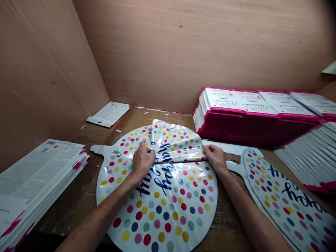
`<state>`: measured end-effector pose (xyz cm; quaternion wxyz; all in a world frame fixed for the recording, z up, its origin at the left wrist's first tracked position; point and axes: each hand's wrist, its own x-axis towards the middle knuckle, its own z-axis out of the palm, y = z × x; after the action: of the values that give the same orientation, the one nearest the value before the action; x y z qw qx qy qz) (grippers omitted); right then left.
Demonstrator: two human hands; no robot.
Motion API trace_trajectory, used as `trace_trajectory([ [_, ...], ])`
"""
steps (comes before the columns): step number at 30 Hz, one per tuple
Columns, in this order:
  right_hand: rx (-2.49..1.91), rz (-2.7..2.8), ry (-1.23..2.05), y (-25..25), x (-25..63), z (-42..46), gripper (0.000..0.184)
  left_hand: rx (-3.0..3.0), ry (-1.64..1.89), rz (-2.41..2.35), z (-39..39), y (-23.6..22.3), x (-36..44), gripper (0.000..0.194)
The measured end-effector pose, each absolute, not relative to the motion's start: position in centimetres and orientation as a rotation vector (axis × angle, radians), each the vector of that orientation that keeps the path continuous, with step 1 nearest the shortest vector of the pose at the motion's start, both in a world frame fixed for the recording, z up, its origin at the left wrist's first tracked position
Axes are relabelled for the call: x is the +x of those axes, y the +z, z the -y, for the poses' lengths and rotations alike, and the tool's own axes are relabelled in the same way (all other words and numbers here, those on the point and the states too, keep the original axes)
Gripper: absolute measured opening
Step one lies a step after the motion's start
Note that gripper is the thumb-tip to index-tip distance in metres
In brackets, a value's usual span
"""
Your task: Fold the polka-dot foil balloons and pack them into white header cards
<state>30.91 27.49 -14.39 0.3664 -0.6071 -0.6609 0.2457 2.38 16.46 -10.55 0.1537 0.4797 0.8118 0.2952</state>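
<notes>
Foil balloon (168,206), tab (96,149) pointing left, top folded down (dotted face out); my left hand (143,161) and right hand (215,157) sit apart on the fold, pressing or pinching, hard to tell.

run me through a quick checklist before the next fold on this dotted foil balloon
Left hand and right hand both on the folded flap of the dotted foil balloon: ok
Fold edge running straight across: ok
Flap lying smooth: not ok, the foil buckles at its top
Balloon's tab lying flat outside the fold: ok
Second balloon's tab clear of the first balloon: cannot tell, the right forearm blocks the view
</notes>
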Motion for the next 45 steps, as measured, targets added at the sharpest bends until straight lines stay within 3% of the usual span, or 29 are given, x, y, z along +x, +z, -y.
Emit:
trace_trajectory([
  [3,-1.598,1.724,0.571,-14.4,30.4,-27.9,0.047,1.866,0.872,-2.363,-16.6,-10.6,3.3,0.062],
  [6,-1.561,1.773,0.442,-13.4,30.3,-26.6,0.050,2.290,0.591,-2.183,-17.2,-11.8,3.5,0.059],
  [12,-0.871,2.840,-0.164,-10.5,27.4,-23.5,0.043,2.324,0.367,-2.198,-17.7,-14.2,2.8,0.067],
  [17,-1.169,3.100,-0.434,-9.6,23.0,-23.8,0.041,2.166,0.337,-2.135,-17.8,-13.8,2.5,0.082],
  [24,-1.558,3.159,-0.280,-6.0,23.8,-17.5,0.014,2.093,0.438,-2.026,-18.4,-13.1,1.4,0.078],
  [29,-1.767,2.927,-0.209,-4.7,22.9,-13.2,0.032,2.275,0.946,-1.922,-13.0,-11.9,4.9,0.063],
  [31,-1.724,2.829,-0.079,-5.2,22.3,-11.9,0.036,2.525,0.957,-1.738,-10.4,-12.1,6.7,0.053],
  [33,-1.478,2.814,0.097,-6.0,22.6,-11.0,0.042,2.598,0.893,-1.637,-8.8,-12.5,7.3,0.039],
  [36,-0.743,2.825,0.273,-7.8,25.2,-10.7,0.080,2.427,0.967,-1.644,-7.9,-13.0,5.2,0.031],
  [38,-0.493,2.740,0.228,-9.3,27.1,-11.4,0.092,2.292,1.103,-1.599,-7.5,-13.1,2.5,0.029],
  [41,-0.498,2.654,0.055,-11.7,28.3,-13.1,0.073,2.260,1.145,-1.480,-6.2,-13.1,-0.9,0.025],
  [45,-0.452,2.753,-0.008,-12.8,26.9,-14.2,0.042,2.412,0.917,-1.590,-4.1,-13.1,-2.1,0.039],
])
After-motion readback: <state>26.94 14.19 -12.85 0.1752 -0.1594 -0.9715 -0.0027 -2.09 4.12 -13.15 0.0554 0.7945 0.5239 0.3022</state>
